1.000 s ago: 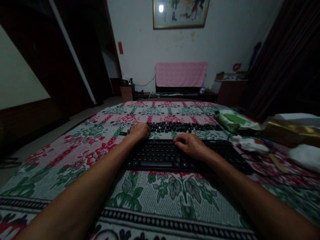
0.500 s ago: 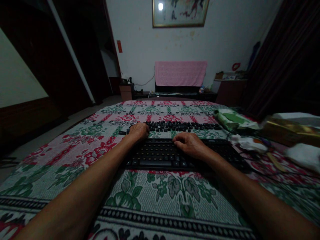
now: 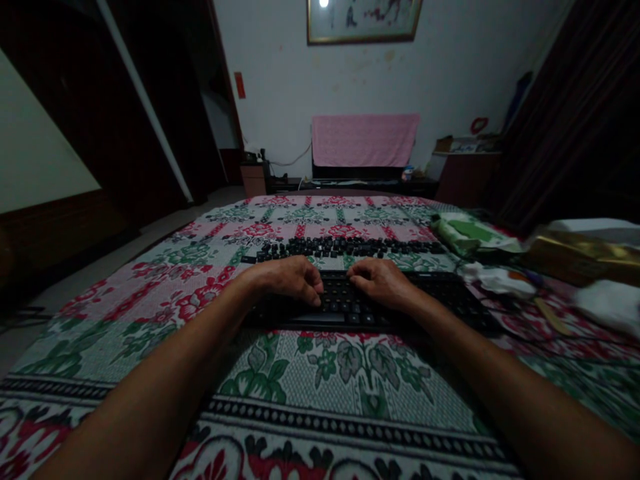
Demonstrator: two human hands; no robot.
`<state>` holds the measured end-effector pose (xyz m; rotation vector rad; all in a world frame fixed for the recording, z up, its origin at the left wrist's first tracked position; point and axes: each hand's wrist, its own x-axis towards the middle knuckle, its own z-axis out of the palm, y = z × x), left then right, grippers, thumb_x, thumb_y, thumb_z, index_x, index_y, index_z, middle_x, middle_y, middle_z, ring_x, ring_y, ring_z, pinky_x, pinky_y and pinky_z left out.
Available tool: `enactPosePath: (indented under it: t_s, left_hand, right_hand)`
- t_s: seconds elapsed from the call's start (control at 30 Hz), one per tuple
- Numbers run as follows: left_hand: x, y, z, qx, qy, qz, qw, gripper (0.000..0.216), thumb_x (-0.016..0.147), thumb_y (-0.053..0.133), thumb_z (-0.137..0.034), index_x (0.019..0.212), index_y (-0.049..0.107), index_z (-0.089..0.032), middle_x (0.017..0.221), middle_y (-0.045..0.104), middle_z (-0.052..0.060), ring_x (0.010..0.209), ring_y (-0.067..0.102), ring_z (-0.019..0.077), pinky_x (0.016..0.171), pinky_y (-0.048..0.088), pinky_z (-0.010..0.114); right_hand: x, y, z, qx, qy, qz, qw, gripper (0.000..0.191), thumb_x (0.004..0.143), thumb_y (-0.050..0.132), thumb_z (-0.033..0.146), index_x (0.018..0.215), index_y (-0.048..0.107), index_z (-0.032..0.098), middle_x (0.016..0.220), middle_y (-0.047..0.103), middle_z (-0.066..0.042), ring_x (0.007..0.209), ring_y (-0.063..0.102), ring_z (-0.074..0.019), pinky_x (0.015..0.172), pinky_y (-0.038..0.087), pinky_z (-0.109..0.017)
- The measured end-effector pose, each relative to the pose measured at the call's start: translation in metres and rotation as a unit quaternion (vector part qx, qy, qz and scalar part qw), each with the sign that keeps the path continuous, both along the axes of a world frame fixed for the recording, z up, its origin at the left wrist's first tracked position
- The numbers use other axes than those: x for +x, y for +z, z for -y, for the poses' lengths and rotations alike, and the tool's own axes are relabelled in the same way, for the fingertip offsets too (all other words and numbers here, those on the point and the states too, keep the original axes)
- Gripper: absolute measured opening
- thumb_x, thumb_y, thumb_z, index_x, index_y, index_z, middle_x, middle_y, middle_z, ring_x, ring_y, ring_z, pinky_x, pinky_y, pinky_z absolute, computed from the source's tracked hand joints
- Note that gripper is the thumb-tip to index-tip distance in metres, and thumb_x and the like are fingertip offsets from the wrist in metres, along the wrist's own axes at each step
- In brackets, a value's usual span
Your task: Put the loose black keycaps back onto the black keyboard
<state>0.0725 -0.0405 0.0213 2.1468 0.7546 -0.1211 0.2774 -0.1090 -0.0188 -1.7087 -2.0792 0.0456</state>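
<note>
A black keyboard lies on the flowered bedspread in front of me. Behind it a row of loose black keycaps is laid out on the cloth. My left hand hovers over the keyboard's left half, its fingers curled and pinched downward; whatever they hold is hidden. My right hand lies on the middle of the keyboard with the fingers bent and the tips touching the keys, holding nothing.
To the right lie a green and white packet, crumpled white paper, a gold wrapper and a white bundle. A low stand covered with a pink cloth stands against the far wall. Dark cupboards line the left side.
My left hand has come back from the left end of the keycap row to the keyboard's left half. The right hand stayed on the keyboard. The camera tilted down slightly.
</note>
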Motion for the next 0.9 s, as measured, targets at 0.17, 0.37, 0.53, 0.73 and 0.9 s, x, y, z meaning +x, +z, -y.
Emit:
enactPosePath:
  t_s: [0.17, 0.37, 0.53, 0.73, 0.9]
  left_hand:
    - [0.006, -0.001, 0.007, 0.01, -0.019, -0.028, 0.999, 0.026, 0.053, 0.061, -0.026, 0.076, 0.059, -0.016, 0.064, 0.055, -0.004, 0.055, 0.045, 0.007, 0.052, 0.035, 0.017]
    - [0.006, -0.004, 0.005, 0.018, -0.021, -0.038, 0.999, 0.026, 0.053, 0.061, -0.028, 0.077, 0.059, -0.017, 0.063, 0.055, -0.004, 0.055, 0.044, 0.0069, 0.053, 0.034, 0.018]
    - [0.007, -0.006, 0.003, -0.002, -0.019, -0.044, 0.999, 0.03, 0.052, 0.062, -0.031, 0.079, 0.059, -0.018, 0.062, 0.054, -0.005, 0.053, 0.043, 0.0065, 0.051, 0.033, 0.018]
    - [0.007, -0.011, -0.002, 0.026, -0.029, -0.04, 0.998, 0.03, 0.049, 0.064, -0.037, 0.072, 0.061, -0.017, 0.058, 0.053, -0.005, 0.052, 0.042, 0.007, 0.051, 0.032, 0.018]
    - [0.007, -0.013, -0.003, 0.024, -0.036, -0.032, 0.999, 0.03, 0.05, 0.063, -0.039, 0.071, 0.061, -0.017, 0.057, 0.053, -0.005, 0.052, 0.042, 0.0069, 0.05, 0.032, 0.018]
  right_hand:
    - [0.0, 0.002, 0.001, -0.014, -0.006, -0.002, 1.0, 0.021, 0.071, 0.046, 0.024, 0.082, 0.063, 0.019, 0.083, 0.063, -0.003, 0.076, 0.055, -0.0142, 0.066, 0.038, -0.022]
    - [0.0, 0.001, 0.0, -0.007, 0.016, -0.039, 0.999, 0.02, 0.07, 0.047, 0.022, 0.082, 0.062, 0.019, 0.082, 0.063, -0.002, 0.074, 0.054, -0.0129, 0.065, 0.037, -0.022]
    - [-0.013, 0.008, 0.008, -0.027, 0.121, -0.095, 0.988, 0.018, 0.07, 0.048, 0.021, 0.08, 0.063, 0.018, 0.074, 0.06, 0.0, 0.065, 0.052, -0.0092, 0.06, 0.037, -0.019]
    - [-0.032, 0.016, 0.019, -0.076, 0.226, -0.088, 0.967, 0.023, 0.071, 0.047, 0.018, 0.086, 0.064, 0.022, 0.073, 0.057, 0.001, 0.065, 0.05, -0.0085, 0.061, 0.035, -0.018]
    - [-0.035, 0.013, 0.019, -0.075, 0.227, -0.069, 0.969, 0.021, 0.072, 0.047, 0.02, 0.083, 0.065, 0.022, 0.072, 0.056, 0.001, 0.064, 0.049, -0.0086, 0.06, 0.034, -0.019]
